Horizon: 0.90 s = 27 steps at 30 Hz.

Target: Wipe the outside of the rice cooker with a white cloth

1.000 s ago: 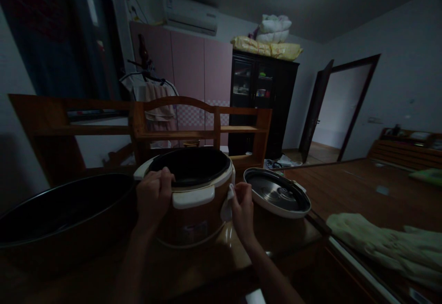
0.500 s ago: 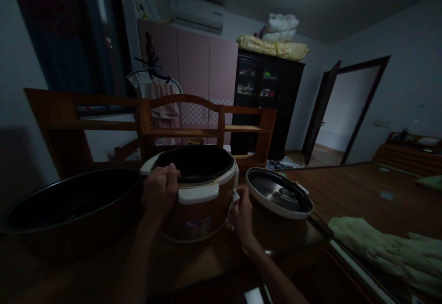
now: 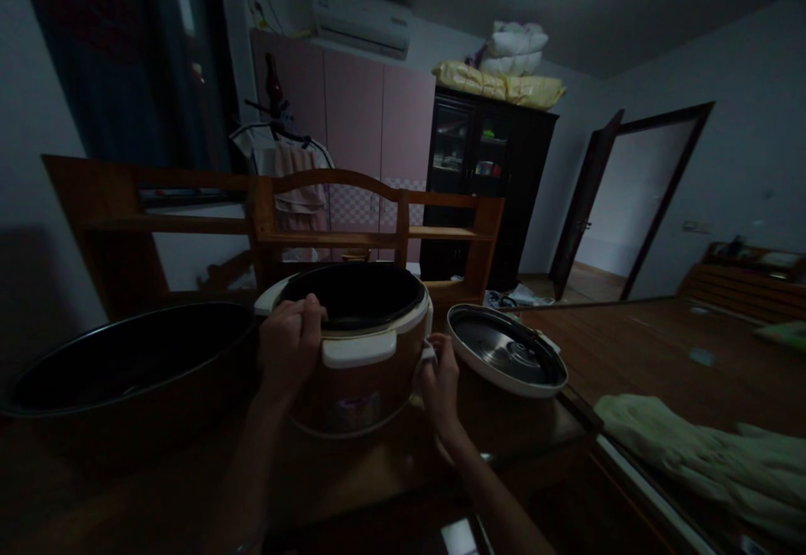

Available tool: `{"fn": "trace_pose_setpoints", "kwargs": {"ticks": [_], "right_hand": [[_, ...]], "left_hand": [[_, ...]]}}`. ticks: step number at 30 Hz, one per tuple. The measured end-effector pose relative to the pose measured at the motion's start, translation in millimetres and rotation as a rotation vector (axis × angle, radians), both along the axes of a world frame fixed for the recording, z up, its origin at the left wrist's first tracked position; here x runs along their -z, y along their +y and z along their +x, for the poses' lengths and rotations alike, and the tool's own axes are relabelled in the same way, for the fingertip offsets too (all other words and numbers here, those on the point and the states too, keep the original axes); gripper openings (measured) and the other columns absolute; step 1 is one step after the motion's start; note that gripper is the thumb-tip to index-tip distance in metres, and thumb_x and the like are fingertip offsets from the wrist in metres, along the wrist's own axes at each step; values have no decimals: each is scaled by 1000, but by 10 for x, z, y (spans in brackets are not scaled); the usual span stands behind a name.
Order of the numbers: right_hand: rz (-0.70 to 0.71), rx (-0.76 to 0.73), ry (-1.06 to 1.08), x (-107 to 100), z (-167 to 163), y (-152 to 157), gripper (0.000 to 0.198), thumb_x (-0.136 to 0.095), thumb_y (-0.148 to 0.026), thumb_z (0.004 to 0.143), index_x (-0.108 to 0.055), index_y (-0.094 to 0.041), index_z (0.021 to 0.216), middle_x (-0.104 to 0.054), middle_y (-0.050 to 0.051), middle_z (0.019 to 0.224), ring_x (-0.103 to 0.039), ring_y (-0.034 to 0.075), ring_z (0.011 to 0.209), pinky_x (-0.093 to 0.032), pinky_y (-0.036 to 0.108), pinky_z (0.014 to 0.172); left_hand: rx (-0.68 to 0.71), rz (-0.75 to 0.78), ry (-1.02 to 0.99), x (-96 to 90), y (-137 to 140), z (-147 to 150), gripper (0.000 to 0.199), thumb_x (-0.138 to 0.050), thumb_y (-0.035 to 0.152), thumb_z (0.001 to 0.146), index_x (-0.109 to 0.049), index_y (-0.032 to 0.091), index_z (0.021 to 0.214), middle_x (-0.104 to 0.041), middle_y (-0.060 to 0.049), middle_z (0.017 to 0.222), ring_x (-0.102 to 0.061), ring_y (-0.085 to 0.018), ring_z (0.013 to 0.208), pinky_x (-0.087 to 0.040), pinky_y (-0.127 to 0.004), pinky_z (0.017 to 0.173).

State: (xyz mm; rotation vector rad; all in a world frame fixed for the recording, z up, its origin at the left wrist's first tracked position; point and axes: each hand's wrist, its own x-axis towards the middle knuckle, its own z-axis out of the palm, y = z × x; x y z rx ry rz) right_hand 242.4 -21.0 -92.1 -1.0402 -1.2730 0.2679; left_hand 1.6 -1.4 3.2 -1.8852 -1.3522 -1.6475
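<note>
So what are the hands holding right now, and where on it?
The left hand grips the rice cooker by its front-left rim. The right hand holds a small white cloth against the cooker's right side.

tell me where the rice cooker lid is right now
In the head view the rice cooker lid lies upside down on the wooden table, just right of the open rice cooker and close beside the right hand.

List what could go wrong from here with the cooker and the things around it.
The right hand presses a white cloth on the rice cooker side; the left hand grips only its rim, so it might slide. The lid beside it lies tilted and could get knocked. Dim light may hide missed spots.
</note>
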Motion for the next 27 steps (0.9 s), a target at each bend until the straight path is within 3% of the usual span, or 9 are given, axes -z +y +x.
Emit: {"fn": "trace_pose_setpoints", "kwargs": {"ticks": [3, 8, 11, 17, 21, 27], "right_hand": [[-26, -18, -5, 47, -9, -75, 25, -45, -11, 87, -57, -22, 106, -65, 4, 96, -63, 20, 86, -49, 31, 77], [119, -25, -81, -339, -78, -90, 32, -42, -6, 83, -55, -22, 108, -62, 4, 99, -61, 19, 91, -46, 31, 84], [122, -4, -75, -473, -50, 38, 43, -38, -1, 75, -53, -22, 109, -61, 5, 103, -59, 19, 95, -45, 31, 88], [96, 7, -72, -334, -6, 30, 42, -39, -1, 74, -52, -21, 108, -61, 6, 103, -59, 21, 96, -45, 33, 88], [125, -32, -102, -346, -34, -31, 36, -39, -4, 80, -54, -22, 107, -61, 5, 100, -60, 19, 94, -47, 32, 88], [121, -3, -83, -297, 35, 79, 39, -39, -3, 77, -53, -21, 109, -61, 6, 104, -60, 21, 98, -46, 35, 91]], "left_hand": [[8, 3, -6, -1, 3, 4, 47, -34, 37, 101, -62, 21, 66, -69, -5, 72, -62, -21, 74, -43, -36, 77], [-5, -25, -6, 11, 9, 2, 47, -33, 38, 101, -61, 22, 67, -69, -4, 73, -63, -20, 76, -43, -36, 78], [-1, -32, 14, 13, 6, -4, 46, -32, 38, 101, -62, 22, 69, -70, -4, 75, -62, -20, 76, -42, -36, 79], [2, -29, 2, 11, 8, -2, 48, -32, 38, 101, -63, 22, 67, -71, -4, 75, -63, -20, 77, -43, -36, 80], [-1, -28, 1, 12, 8, -2, 47, -33, 37, 101, -63, 22, 68, -71, -5, 75, -62, -20, 76, -43, -36, 79], [1, -30, -18, -6, -9, 10, 47, -33, 37, 100, -62, 22, 67, -71, -5, 74, -63, -21, 75, -43, -36, 78]]}}
